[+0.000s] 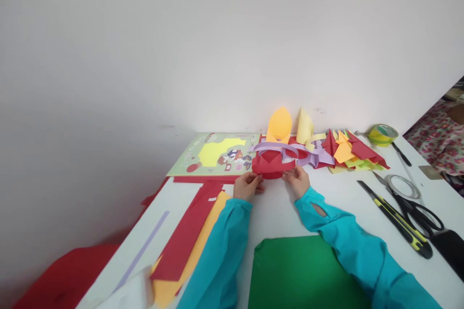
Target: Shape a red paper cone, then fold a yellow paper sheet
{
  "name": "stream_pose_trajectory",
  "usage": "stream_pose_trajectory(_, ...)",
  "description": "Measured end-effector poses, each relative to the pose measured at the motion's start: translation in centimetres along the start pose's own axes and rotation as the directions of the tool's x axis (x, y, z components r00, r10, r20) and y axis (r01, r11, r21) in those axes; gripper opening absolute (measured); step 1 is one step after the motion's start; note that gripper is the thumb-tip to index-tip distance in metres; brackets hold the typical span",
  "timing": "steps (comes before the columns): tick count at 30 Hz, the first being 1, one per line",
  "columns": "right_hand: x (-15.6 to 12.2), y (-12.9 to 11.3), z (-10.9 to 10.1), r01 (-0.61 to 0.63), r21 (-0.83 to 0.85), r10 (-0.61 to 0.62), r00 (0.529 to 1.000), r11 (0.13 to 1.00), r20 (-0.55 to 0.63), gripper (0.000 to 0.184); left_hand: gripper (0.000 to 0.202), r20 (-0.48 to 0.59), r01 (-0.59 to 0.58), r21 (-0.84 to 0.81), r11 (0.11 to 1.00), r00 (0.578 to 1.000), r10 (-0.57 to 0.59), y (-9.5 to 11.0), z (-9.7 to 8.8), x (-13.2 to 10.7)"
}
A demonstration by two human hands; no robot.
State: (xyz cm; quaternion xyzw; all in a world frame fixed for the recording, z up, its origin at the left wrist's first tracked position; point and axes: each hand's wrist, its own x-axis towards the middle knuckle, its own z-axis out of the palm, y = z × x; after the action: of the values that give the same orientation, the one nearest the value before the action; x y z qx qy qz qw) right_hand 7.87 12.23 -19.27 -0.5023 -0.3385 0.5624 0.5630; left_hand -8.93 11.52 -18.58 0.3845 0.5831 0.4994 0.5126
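Note:
Both hands are at a red paper craft [273, 166], an open rounded form near the back of the table. A purple paper strip [277, 146] arches just above it; I cannot tell whether the two are joined. My left hand [248, 186] pinches the lower left edge of the red paper, thumb and fingers together. On the other side, my right hand [297, 181] grips its lower right edge. A yellow-orange paper form [280, 124] and a pale yellow paper cone [305, 125] stand behind.
Left lie a printed folder [190, 157], red paper strips [192, 231] and an orange sheet [199, 246]. Green paper [304, 275] is in front. At right are folded papers [357, 149], a cutter [395, 219], scissors [416, 210] and tape rolls [382, 135]. A person's flowered clothing [435, 130] shows far right.

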Motion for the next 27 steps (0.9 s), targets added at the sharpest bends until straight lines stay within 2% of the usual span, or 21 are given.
stream_pose_trajectory(7, 0.1, 0.0, 0.6, 0.113, -0.036, -0.110, 0.990, 0.993, 0.091, 0.030, 0.035, -0.074, -0.007, -0.009, 1.000, 0.997, 0.006, 0.1, 0.0, 0.1)
stream_pose_trajectory(12, 0.1, 0.2, 0.3, 0.181, -0.135, -0.170, 0.981, 0.974, 0.092, 0.028, 0.039, -0.050, -0.018, -0.007, 1.000, 0.999, 0.018, 0.3, 0.0, -0.1)
stream_pose_trajectory(15, -0.6, 0.2, 0.1, 0.227, -0.233, -0.215, 0.974, 0.946, 0.078, 0.020, 0.042, -0.031, -0.026, 0.004, 1.000, 0.999, 0.026, 0.3, 0.1, -0.1)
stream_pose_trajectory(20, -1.4, -0.2, 0.0, 0.296, -0.336, -0.259, 0.954, 0.894, 0.153, 0.010, 0.045, -0.039, -0.044, 0.026, 0.999, 0.998, 0.045, -0.2, 0.2, 0.2)
stream_pose_trajectory(23, -1.4, -0.2, -0.1, 0.311, -0.352, -0.268, 0.949, 0.883, 0.167, 0.010, 0.044, -0.027, -0.051, 0.053, 0.997, 0.998, 0.053, -0.3, 0.0, 0.4)
stream_pose_trajectory(27, -1.3, 0.0, -0.3, 0.315, -0.347, -0.256, 0.945, 0.883, 0.205, 0.020, 0.042, 0.011, -0.061, 0.110, 0.992, 0.998, 0.060, -0.2, -0.2, 0.3)
